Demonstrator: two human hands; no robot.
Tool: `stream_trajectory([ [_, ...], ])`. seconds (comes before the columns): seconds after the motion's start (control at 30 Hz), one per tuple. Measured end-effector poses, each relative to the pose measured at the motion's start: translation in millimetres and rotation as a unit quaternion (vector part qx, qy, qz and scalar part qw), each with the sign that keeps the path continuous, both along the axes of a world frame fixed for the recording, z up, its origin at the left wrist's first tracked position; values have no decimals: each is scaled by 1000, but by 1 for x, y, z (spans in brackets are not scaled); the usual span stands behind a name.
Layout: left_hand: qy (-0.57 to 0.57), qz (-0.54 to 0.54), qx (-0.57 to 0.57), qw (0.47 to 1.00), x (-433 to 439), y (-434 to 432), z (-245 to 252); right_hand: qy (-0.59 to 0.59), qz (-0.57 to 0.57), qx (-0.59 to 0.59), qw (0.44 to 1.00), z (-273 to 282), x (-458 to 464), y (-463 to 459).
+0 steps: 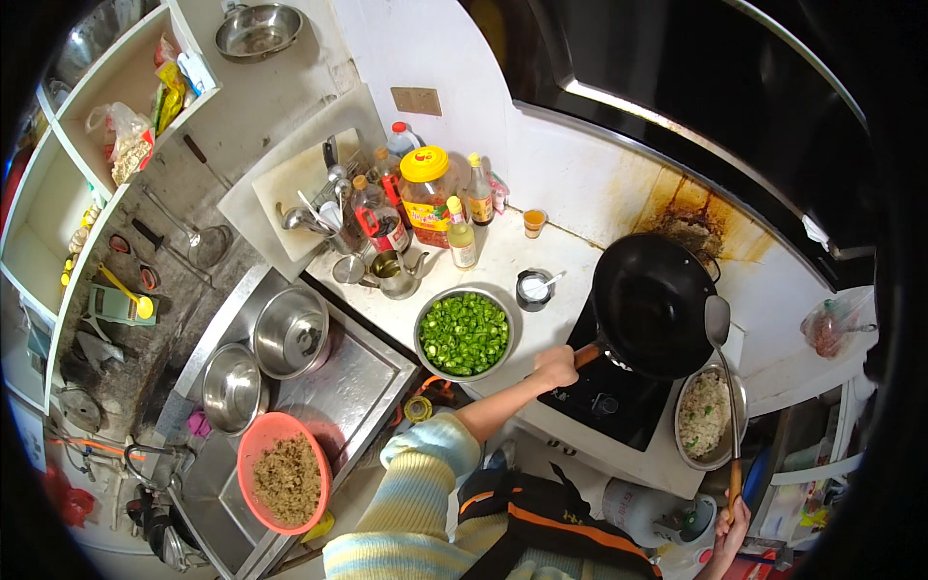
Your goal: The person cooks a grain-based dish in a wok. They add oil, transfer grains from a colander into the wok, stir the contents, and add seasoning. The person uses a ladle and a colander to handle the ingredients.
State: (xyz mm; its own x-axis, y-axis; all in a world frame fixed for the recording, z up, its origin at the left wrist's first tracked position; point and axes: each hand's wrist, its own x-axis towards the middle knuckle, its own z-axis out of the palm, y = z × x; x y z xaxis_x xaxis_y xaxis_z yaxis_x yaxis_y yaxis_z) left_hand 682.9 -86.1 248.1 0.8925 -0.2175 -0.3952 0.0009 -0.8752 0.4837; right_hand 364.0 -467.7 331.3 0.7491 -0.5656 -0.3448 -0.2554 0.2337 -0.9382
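My left hand (557, 367) is closed around the wooden handle of a black wok (652, 304), which sits over a black gas cooktop (623, 413) and looks empty. In my right hand (732, 525) is the wooden handle of a long metal wok spatula (736, 406); its blade is at the wok's right rim. Beneath the spatula's shaft stands a metal bowl of cooked rice with green bits (702, 417). Left of the cooktop, a steel bowl (511, 348) holds chopped green peppers (464, 333). A small container of white seasoning with a spoon (535, 288) stands between that bowl and the wok.
Sauce bottles (461, 239), a yellow-lidded jar (428, 196) and a metal oil pot (395, 274) stand along the wall. At the left, a steel sink (217, 471) adjoins two metal bowls (290, 333) and a red basin (246, 464) of brownish food. A gas cylinder (638, 507) stands below the counter.
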Motion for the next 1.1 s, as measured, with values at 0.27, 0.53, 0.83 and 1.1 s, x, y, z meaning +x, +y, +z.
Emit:
stream_trajectory([
  [0.27, -22, -104, -8, 994, 16, 19, 13, 24, 45, -4, 999, 4, 30, 14],
  [0.53, -149, 151, -166, 963, 173, 129, -34, 30, 4, 8, 1000, 23, 43, 41],
  [0.83, -167, 255, -138, 942, 336, 105, -136, 39, -113, -2, 993, 32, 41, 83],
  [1.1, -127, 309, -261, 906, 379, 81, -165, 40, -154, 45, 986, 58, 46, 116],
])
